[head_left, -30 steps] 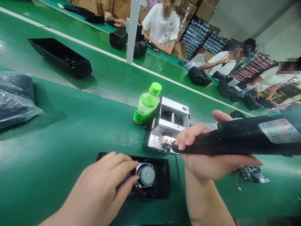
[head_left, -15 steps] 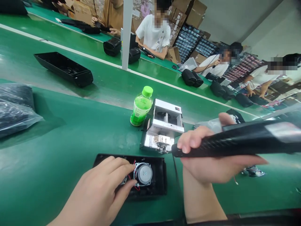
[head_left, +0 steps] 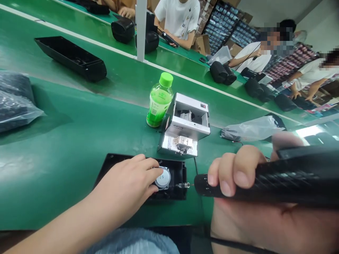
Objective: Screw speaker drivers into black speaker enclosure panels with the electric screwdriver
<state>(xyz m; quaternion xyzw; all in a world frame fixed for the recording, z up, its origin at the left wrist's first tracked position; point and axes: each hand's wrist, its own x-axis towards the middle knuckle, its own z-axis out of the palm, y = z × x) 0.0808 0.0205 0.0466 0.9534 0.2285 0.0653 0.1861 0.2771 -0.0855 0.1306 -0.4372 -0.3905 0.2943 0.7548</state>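
My left hand (head_left: 132, 180) reaches over a black speaker housing (head_left: 181, 176) lying open side up on the green bench. Its thumb and fingertips grip the left edge of a round speaker (head_left: 163, 179) with a silver back, set inside the housing. The hand hides the housing's left half. My right hand (head_left: 238, 176) is wrapped round a black electric screwdriver (head_left: 265, 180), held level. The bit, with a silver tip (head_left: 186, 185), points left over the housing's right end, to the right of the speaker. Whether a screw sits on the tip I cannot tell.
A silver screw feeder (head_left: 182, 127) stands behind the housing, beside a green-capped bottle (head_left: 159, 100). Bagged parts (head_left: 16, 102) lie at left, with another plastic bag (head_left: 249, 128) at right. A black shell (head_left: 71, 58) rests on the line; several co-workers sit opposite.
The screwdriver has swung round and closer, its tip now over the housing's right end. My left hand stays at the speaker, its fingers shifted onto its edge. The camera view has tilted down.
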